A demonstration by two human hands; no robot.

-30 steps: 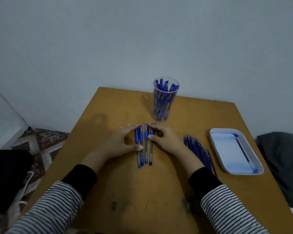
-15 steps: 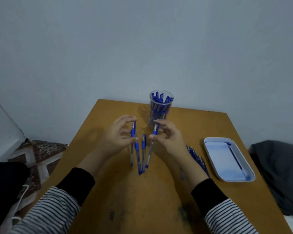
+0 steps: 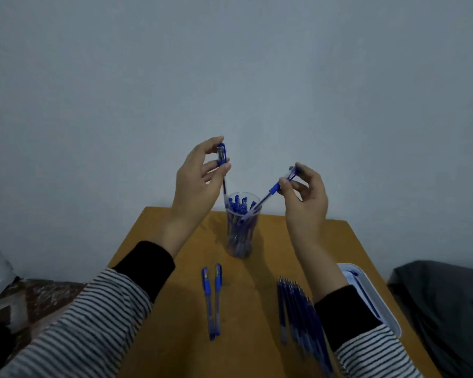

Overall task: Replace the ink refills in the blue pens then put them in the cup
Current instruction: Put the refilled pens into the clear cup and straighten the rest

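- Above the far half of the table (image 3: pixel 251 336), both hands are raised over the cup (image 3: pixel 241 236), each pinching one blue pen.
- The left hand (image 3: pixel 200 181) pinches the capped top of the upright pen (image 3: pixel 222 156) between thumb and fingertips. This pen hangs almost vertical, its lower end at the cup's left rim; whether it is inside the rim cannot be told.
- The right hand (image 3: pixel 306 197) pinches the upper part of the slanted pen (image 3: pixel 273 190) with thumb and fingers. It leans down to the left, and its lower end sits inside the cup's mouth.
- The cup is clear, stands upright near the table's far edge and is crowded with blue pens.
- Nearer the person, the two pens (image 3: pixel 212 298) lie side by side on the table, caps toward the cup.
- To their right, a row of refills (image 3: pixel 298 309) lies close together, partly under the right forearm.
- A white tray (image 3: pixel 391 320) sits at the table's right edge, largely hidden behind the striped sleeve (image 3: pixel 366 356).
- Off the table to the right lies a dark cloth (image 3: pixel 443 309).
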